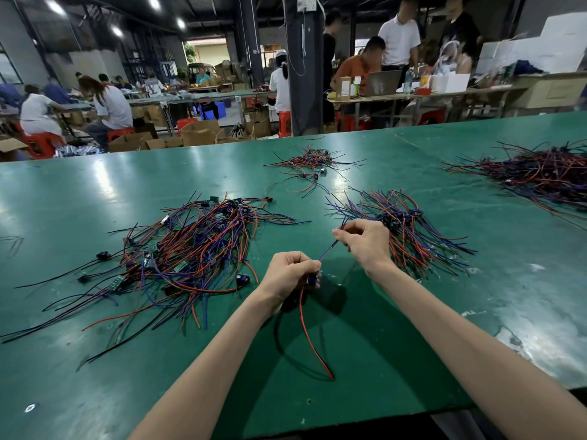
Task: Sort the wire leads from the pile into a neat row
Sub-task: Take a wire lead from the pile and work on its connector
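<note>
Nearest, the left hand [290, 273] is fisted around a wire lead [313, 331], its thin red tail curling onto the glossy green tabletop [413, 344]. The right hand [365, 241] pinches its blue strand, probably taut. Left lies the tangled pile [190, 255]; right, a combed row [409, 230].

Bare forearms, no sleeves or jewellery
</note>
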Tool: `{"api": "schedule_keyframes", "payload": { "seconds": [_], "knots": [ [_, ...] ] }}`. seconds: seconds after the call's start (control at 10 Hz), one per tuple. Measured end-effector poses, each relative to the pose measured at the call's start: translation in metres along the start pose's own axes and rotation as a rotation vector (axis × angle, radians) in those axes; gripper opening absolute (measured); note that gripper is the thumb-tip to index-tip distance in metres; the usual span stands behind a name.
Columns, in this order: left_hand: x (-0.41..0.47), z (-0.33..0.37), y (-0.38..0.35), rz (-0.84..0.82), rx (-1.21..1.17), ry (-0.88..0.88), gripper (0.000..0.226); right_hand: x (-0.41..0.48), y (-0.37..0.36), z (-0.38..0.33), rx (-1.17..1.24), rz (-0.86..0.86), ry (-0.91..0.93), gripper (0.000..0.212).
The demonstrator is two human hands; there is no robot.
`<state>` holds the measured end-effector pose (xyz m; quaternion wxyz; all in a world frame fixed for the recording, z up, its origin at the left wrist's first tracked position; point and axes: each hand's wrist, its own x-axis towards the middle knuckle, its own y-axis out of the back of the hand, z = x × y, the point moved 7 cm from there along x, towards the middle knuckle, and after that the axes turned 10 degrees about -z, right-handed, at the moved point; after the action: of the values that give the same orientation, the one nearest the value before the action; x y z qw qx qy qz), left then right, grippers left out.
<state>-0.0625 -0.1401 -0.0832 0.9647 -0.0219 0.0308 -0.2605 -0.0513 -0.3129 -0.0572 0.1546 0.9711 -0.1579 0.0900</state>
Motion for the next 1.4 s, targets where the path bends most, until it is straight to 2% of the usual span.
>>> {"api": "schedule_keyframes", "payload": {
  "seconds": [0.2, 0.4, 0.7, 0.9, 1.1, 1.2, 1.3, 1.4],
  "knots": [
    [0.000, 0.003, -0.002, -0.011, 0.007, -0.016, 0.028, 0.005, 0.009, 0.002, -0.018, 0.041, 0.010, 0.020],
    [0.000, 0.004, -0.002, -0.020, 0.004, -0.026, 0.030, 0.007, 0.006, 0.008, 0.078, 0.031, -0.034, 0.026],
    [-0.004, 0.007, -0.001, -0.018, -0.012, -0.027, 0.029, 0.007, 0.009, 0.019, 0.362, 0.042, -0.156, 0.020],
    [-0.005, 0.008, 0.001, -0.017, -0.002, -0.036, 0.029, 0.007, 0.008, 0.019, 0.409, 0.031, -0.160, 0.024],
    [-0.006, 0.009, 0.003, -0.018, 0.003, -0.034, 0.030, 0.007, 0.017, 0.008, 0.117, 0.048, -0.010, 0.019],
    [-0.006, 0.009, 0.001, -0.023, 0.012, -0.033, 0.030, 0.005, 0.019, -0.001, -0.040, 0.082, 0.094, 0.009],
    [-0.007, 0.008, 0.001, -0.015, 0.003, -0.029, 0.030, 0.003, 0.021, -0.003, -0.050, 0.112, 0.111, 0.008],
    [-0.008, 0.009, 0.002, -0.010, 0.001, -0.031, 0.031, 0.005, 0.021, 0.006, 0.151, 0.108, -0.003, 0.014]
  ]
}}
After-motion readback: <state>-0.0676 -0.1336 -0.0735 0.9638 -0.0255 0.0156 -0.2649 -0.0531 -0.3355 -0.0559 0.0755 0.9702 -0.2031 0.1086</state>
